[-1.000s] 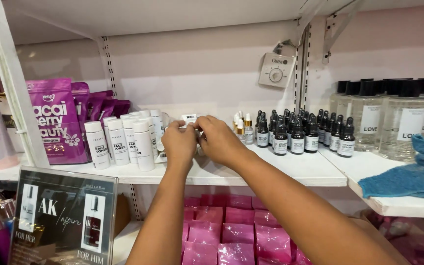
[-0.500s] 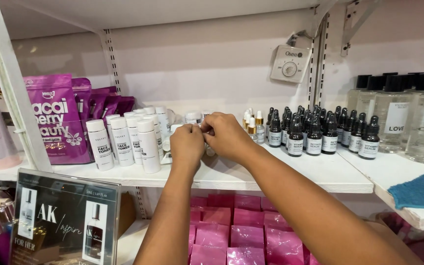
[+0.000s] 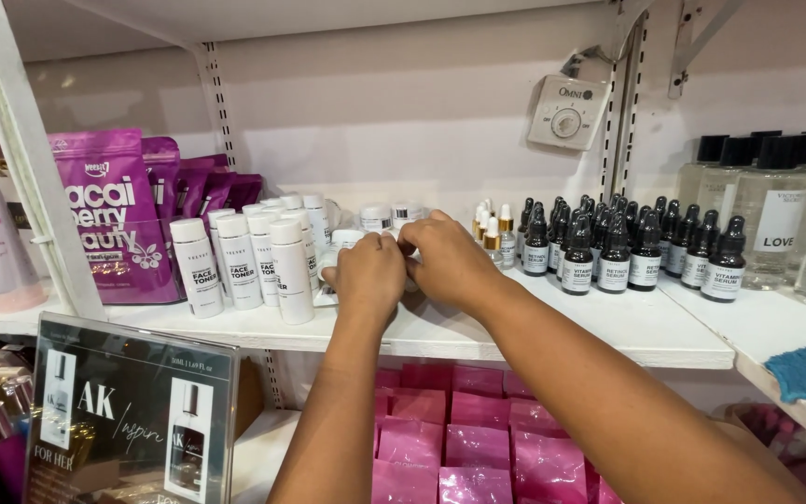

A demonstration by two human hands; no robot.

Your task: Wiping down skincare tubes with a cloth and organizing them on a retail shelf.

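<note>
White shop shelving [image 3: 608, 327] fills the frame, backed by a pale wall with a round-dialled white timer box [image 3: 566, 112] at upper right. At centre, two bare hands meet on the shelf. The left hand [image 3: 368, 275] and the right hand [image 3: 448, 261] are both curled, fingertips pinched together on something small and white between them; the hands hide most of it, so I cannot tell exactly what it is. Small white round jars [image 3: 377, 217] stand just behind the hands, and it is likely one of these. Such a jar looks light, rigid and smooth, best held around its sides. Left of centre stand white cylindrical toner bottles [image 3: 240, 261], then purple pouches [image 3: 109, 215]. Right of centre are dark dropper bottles [image 3: 613, 257].
</note>
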